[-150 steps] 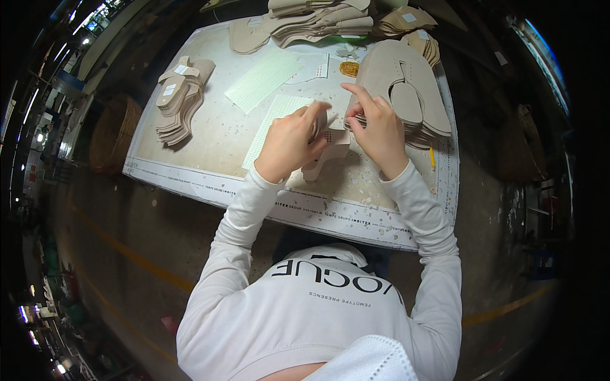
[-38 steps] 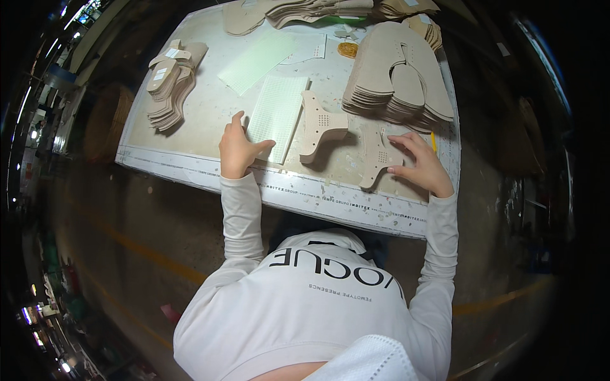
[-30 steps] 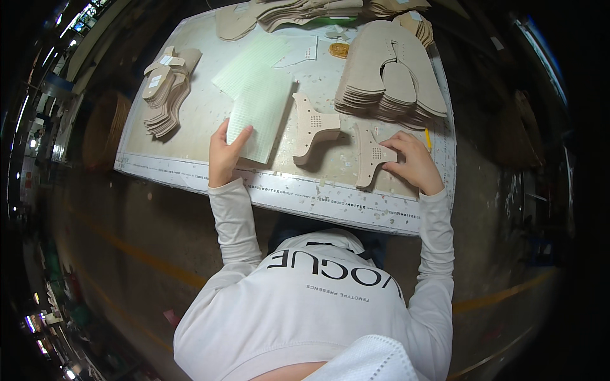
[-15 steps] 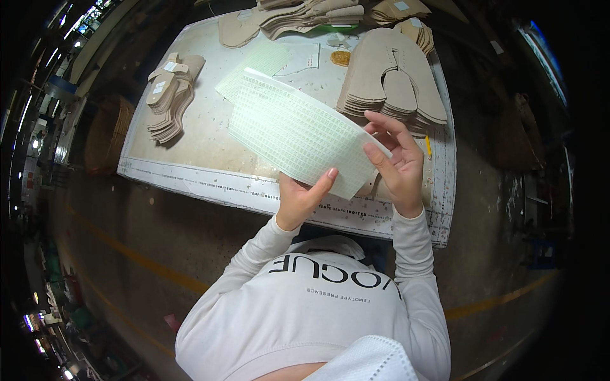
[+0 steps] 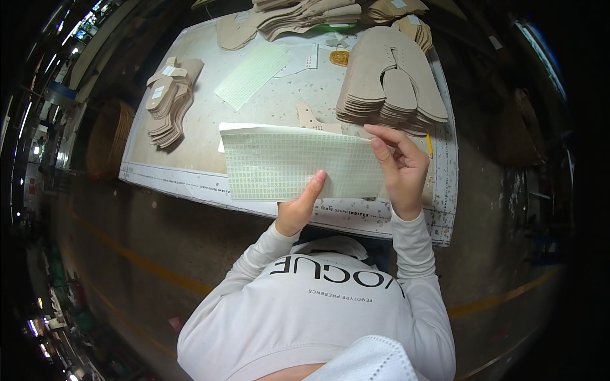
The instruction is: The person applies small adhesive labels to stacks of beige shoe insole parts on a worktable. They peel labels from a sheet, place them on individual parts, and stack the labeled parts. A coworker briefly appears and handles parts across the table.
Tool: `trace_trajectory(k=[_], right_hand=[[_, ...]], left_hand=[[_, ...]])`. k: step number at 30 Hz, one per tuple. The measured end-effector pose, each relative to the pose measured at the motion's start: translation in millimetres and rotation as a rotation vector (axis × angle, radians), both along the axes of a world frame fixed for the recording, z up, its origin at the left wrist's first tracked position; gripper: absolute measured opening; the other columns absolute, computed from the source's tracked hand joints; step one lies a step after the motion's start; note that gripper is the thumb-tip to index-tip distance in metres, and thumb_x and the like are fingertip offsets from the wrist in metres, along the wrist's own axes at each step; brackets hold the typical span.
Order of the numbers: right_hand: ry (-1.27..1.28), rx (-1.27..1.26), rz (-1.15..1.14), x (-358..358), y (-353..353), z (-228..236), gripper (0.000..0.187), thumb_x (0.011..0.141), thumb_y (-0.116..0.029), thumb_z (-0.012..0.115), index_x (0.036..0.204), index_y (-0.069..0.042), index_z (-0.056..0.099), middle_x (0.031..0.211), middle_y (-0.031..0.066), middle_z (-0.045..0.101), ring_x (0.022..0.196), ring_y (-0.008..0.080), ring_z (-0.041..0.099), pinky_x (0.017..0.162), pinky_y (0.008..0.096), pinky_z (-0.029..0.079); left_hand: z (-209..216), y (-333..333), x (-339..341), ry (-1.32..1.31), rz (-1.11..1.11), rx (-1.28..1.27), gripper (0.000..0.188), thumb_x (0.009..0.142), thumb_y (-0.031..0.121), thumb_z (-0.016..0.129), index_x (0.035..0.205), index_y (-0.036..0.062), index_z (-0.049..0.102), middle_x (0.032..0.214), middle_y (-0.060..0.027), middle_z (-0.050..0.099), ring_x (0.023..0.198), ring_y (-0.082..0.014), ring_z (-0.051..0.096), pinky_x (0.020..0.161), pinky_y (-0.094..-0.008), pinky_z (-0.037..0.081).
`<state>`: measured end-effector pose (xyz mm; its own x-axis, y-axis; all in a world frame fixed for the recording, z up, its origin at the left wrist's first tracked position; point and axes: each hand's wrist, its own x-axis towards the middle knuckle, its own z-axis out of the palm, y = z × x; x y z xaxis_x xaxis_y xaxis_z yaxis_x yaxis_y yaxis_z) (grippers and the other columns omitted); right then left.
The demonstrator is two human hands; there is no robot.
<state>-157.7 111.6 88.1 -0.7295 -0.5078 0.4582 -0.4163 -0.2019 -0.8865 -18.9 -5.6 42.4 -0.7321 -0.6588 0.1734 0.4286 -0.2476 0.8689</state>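
A pale green label sheet (image 5: 273,162), covered in small printed cells, is held up over the table's near edge. My left hand (image 5: 298,208) grips its lower edge, thumb on the front and fingers hidden behind. At the sheet's upper right corner, my right hand (image 5: 406,171) pinches it between thumb and fingertips. Just beyond the sheet's top edge a beige cut piece with punched holes (image 5: 308,117) lies partly covered. A second green label sheet (image 5: 254,73) rests flat farther back.
Stacked beige cut pieces (image 5: 372,70) stand at the right, a smaller stack (image 5: 170,101) at the left, and more piles (image 5: 311,19) along the back. A roll of amber tape (image 5: 339,58) sits near the back; a yellow stick (image 5: 429,145) lies by the right edge of the table (image 5: 210,57).
The label sheet has turned from slanting to nearly level, its left end coming down toward me. The punched beige piece behind it has come into view.
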Motion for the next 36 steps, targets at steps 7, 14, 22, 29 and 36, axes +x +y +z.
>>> trace_trajectory(k=[7,14,22,29,36], right_hand=[[0.687,0.115,-0.318,-0.9,-2.0,10.8,0.024,0.073,0.0,0.078,0.095,-0.009,0.075,0.097,0.0021,0.072,0.102,0.0261,0.063,0.09,0.0356,0.051],[0.727,0.144,-0.387,2.7,-1.9,10.9,0.022,0.07,-0.002,0.08,0.09,-0.01,0.075,0.096,0.0014,0.07,0.104,0.0254,0.062,0.089,0.0355,0.051],[0.731,0.12,-0.368,2.0,-1.6,9.1,0.025,0.069,-0.002,0.08,0.092,-0.01,0.074,0.095,0.0017,0.07,0.101,0.0251,0.063,0.087,0.0354,0.052],[0.685,0.034,-0.336,3.8,-4.1,5.6,0.033,0.073,-0.001,0.08,0.104,-0.009,0.073,0.094,0.0024,0.072,0.092,0.0228,0.066,0.079,0.0326,0.054],[0.793,0.054,-0.393,6.8,-6.9,2.1,0.044,0.072,0.001,0.08,0.114,-0.008,0.071,0.092,0.0027,0.072,0.09,0.0195,0.066,0.077,0.0312,0.053]], left_hand=[[4.7,4.2,-1.6,-0.083,0.078,-0.188,0.013,0.096,0.009,0.065,0.105,-0.0004,0.067,0.092,-0.0024,0.064,0.082,-0.0113,0.059,0.073,-0.0256,0.047],[8.1,5.0,-2.2,-0.129,0.093,-0.268,0.012,0.097,0.01,0.064,0.092,0.0001,0.067,0.074,0.0014,0.057,0.065,-0.0097,0.051,0.06,-0.0256,0.041],[9.7,6.3,-1.7,-0.14,0.099,-0.26,0.011,0.097,0.009,0.065,0.092,-0.0006,0.067,0.074,0.0012,0.058,0.066,-0.0096,0.052,0.061,-0.0255,0.042],[6.9,8.1,-3.5,-0.129,0.1,-0.262,0.009,0.095,0.005,0.066,0.1,-0.0019,0.069,0.088,-0.0032,0.066,0.077,-0.0114,0.06,0.07,-0.0259,0.047],[9.4,9.3,-5.9,-0.132,0.12,-0.192,0.017,0.093,0.006,0.069,0.108,-0.0023,0.068,0.1,-0.0054,0.068,0.088,-0.0132,0.063,0.078,-0.0259,0.05]])
